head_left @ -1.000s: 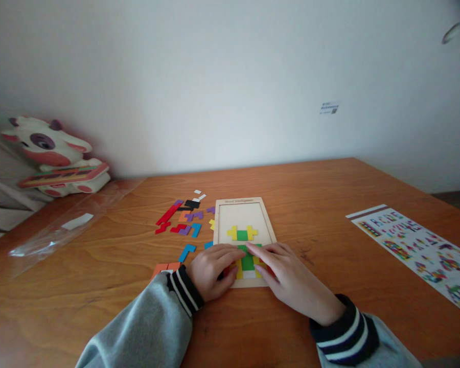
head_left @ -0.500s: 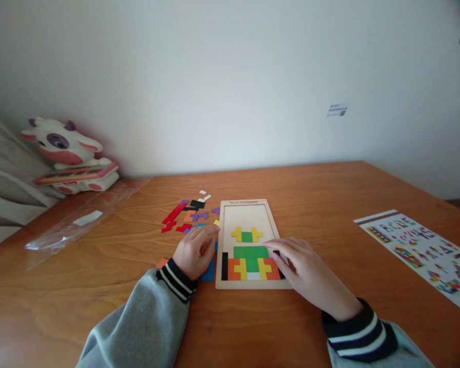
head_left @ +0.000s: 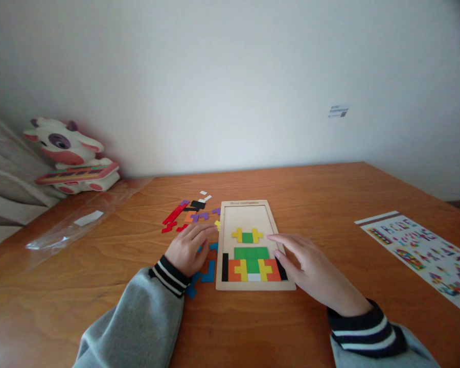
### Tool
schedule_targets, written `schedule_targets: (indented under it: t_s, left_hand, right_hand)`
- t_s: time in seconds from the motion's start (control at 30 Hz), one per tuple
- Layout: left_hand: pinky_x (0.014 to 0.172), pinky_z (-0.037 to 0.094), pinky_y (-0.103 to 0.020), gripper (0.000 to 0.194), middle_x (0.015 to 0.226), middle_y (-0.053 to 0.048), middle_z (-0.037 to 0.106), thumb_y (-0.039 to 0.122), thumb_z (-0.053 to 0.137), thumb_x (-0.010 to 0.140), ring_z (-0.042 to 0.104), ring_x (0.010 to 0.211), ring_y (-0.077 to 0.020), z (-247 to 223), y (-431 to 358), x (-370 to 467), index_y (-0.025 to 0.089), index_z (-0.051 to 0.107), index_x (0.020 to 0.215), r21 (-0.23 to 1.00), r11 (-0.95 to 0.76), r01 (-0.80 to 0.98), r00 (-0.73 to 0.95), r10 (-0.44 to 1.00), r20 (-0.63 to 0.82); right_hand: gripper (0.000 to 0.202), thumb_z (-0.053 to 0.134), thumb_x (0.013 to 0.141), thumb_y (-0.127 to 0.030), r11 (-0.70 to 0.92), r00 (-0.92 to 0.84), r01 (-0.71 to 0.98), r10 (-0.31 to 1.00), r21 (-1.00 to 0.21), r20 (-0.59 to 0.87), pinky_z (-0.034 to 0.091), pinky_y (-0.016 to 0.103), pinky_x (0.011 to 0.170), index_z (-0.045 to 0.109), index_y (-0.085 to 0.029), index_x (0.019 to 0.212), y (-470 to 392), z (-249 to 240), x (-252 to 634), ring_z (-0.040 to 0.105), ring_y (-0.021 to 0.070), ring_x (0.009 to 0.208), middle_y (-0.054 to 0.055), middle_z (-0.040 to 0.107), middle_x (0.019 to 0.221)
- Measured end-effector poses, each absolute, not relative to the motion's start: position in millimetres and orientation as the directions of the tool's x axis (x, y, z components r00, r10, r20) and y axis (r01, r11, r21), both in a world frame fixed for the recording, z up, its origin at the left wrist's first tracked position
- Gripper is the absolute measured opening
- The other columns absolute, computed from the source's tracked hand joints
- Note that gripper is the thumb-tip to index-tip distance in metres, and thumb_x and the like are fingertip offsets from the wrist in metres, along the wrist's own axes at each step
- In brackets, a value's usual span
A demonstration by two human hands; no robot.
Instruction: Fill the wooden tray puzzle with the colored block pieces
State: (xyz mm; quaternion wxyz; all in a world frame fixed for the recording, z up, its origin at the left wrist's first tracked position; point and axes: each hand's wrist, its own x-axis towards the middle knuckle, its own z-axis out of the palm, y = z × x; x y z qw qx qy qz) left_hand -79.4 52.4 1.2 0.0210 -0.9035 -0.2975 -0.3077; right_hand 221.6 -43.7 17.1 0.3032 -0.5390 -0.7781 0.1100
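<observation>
A wooden tray [head_left: 287, 286] lies between my hands. Its lower part holds orange, yellow, black and white pieces around a green block [head_left: 252, 253]; above them a small green piece [head_left: 247, 237] sits between two yellow ones. My left hand [head_left: 189, 250] hovers left of the tray over loose pieces, fingers bent and apart, holding nothing visible. Near it lies a blue L-shaped piece [head_left: 208, 272]. At the tray's right edge is my right hand [head_left: 310, 266], thumb and index finger apart with nothing between them.
Red [head_left: 175, 212], black, purple and white pieces lie loose behind my left hand. A clear plastic bag [head_left: 61, 232] and a cow-shaped toy keyboard [head_left: 74, 158] are on the left. At the right lies a printed pattern sheet [head_left: 417, 245].
My left hand has moved slightly left and down, showing more blue pieces. My right hand has shifted a little right, its fingers further apart, uncovering the black piece in the tray.
</observation>
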Motion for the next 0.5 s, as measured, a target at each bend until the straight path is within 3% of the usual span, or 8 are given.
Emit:
schedule_targets:
  t_s: [0.13, 0.27, 0.4, 0.5]
  left_hand:
    - [0.090, 0.055, -0.034, 0.026, 0.109, -0.007, 0.071, 0.017, 0.052, 0.091, 0.067, 0.099, -0.0202, 6.2, 66.3, -109.3, 0.020, 0.061, 0.115, 0.076, -0.805, 0.589, 0.620, 0.510, 0.595]
    - [0.086, 0.056, -0.032, 0.025, 0.103, -0.005, 0.073, 0.027, 0.059, 0.090, 0.069, 0.093, -0.0193, 3.3, 71.1, -133.4, 0.021, 0.062, 0.114, 0.089, -0.824, 0.559, 0.683, 0.519, 0.514]
    - [0.090, 0.055, -0.036, 0.034, 0.109, -0.007, 0.071, 0.030, 0.060, 0.088, 0.067, 0.099, -0.0217, -1.4, 68.5, -135.3, 0.021, 0.060, 0.121, 0.126, -0.815, 0.565, 0.705, 0.556, 0.440]
    - [0.096, 0.053, -0.041, 0.030, 0.114, -0.010, 0.070, 0.025, 0.054, 0.091, 0.064, 0.108, -0.0237, -8.7, 72.2, -126.4, 0.019, 0.060, 0.120, 0.139, -0.774, 0.618, 0.643, 0.599, 0.477]
  right_hand:
    - [0.030, 0.046, 0.097, -0.033, 0.338, -0.160, 0.787, 0.920, -0.516, 0.358, 0.051, 0.046, 0.099, 0.058, -0.025, 0.124, -41.7, 18.8, 237.3, 0.062, 0.0241, 0.114, 0.008, 0.067, 0.124]
    - [0.031, 0.046, 0.097, -0.037, 0.298, -0.113, 0.791, 0.930, -0.535, 0.351, 0.053, 0.046, 0.098, 0.060, -0.025, 0.122, -39.5, 18.0, 246.7, 0.064, 0.0250, 0.113, 0.008, 0.067, 0.123]
    - [0.032, 0.047, 0.097, -0.039, 0.285, -0.104, 0.783, 0.936, -0.553, 0.336, 0.054, 0.046, 0.097, 0.059, -0.025, 0.123, -39.3, 17.3, 247.6, 0.065, 0.0251, 0.112, 0.009, 0.067, 0.124]
    - [0.033, 0.046, 0.097, -0.039, 0.280, -0.104, 0.780, 0.940, -0.559, 0.326, 0.054, 0.046, 0.096, 0.059, -0.025, 0.123, -39.6, 17.7, 246.1, 0.065, 0.0248, 0.112, 0.009, 0.067, 0.124]
